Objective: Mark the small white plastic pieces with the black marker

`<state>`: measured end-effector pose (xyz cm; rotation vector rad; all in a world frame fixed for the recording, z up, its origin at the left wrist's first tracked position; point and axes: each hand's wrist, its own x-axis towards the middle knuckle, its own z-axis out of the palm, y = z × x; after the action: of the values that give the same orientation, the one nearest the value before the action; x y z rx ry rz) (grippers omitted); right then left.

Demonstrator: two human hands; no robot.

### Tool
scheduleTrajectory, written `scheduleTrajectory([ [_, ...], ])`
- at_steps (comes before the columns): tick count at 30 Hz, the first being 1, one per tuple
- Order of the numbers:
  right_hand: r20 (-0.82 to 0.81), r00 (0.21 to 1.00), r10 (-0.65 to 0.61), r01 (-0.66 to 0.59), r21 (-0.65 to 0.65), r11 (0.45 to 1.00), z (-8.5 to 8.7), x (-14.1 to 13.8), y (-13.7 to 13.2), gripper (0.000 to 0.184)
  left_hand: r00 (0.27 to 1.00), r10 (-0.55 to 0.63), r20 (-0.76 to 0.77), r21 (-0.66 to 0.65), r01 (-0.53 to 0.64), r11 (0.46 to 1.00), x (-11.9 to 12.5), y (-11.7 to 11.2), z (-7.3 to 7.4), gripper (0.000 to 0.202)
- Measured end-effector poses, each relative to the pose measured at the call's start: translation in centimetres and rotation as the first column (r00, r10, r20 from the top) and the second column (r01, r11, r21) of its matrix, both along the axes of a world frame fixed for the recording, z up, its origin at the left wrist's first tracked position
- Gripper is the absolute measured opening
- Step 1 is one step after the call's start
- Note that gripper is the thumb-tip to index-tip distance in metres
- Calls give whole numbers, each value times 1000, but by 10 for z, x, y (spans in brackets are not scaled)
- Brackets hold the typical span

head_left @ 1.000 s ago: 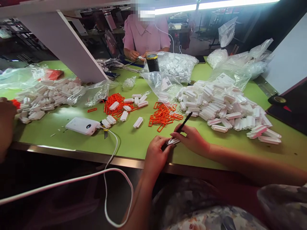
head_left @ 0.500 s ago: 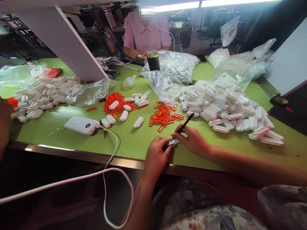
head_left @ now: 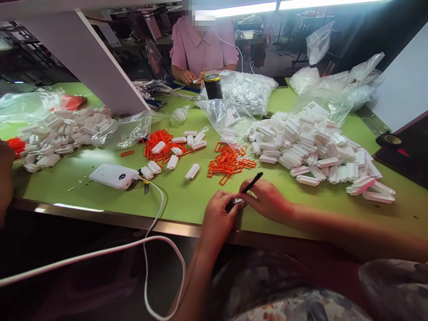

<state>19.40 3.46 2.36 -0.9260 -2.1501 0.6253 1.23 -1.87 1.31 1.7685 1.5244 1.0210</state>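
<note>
My left hand is closed around a white plastic connector housing, near the front edge of the table. Only a small part of the housing shows between my fingers. In my right hand is a slim black pen-like tool, slanting up to the right. Its lower end is down at the housing, partly hidden by my fingers. Just beyond my hands lies a heap of orange rectangular frames. A large pile of white connector housings spreads to the right.
A white power bank with a white cable lies left of my hands. Loose housings rest on more orange frames. A black can stands before a bag of white parts. A co-worker sits opposite; another person's arm shows at left.
The black tool has tipped lower and shifted slightly left, and my right hand has turned closer over the housing. My left hand stays nearly in place.
</note>
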Motion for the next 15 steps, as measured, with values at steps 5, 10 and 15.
scheduleTrajectory([
  [5,-165,983,-85,58,-160,985,-3,0,4,34,1000,4,-17,21,-3,1000,0,-1,-1,21],
  [10,-209,974,-86,45,-192,980,-4,-2,4,30,999,6,-42,43,-4,999,0,0,-1,21],
  [15,-221,970,-105,59,-207,977,-5,-3,4,29,999,1,-41,47,1,999,0,0,-2,21],
])
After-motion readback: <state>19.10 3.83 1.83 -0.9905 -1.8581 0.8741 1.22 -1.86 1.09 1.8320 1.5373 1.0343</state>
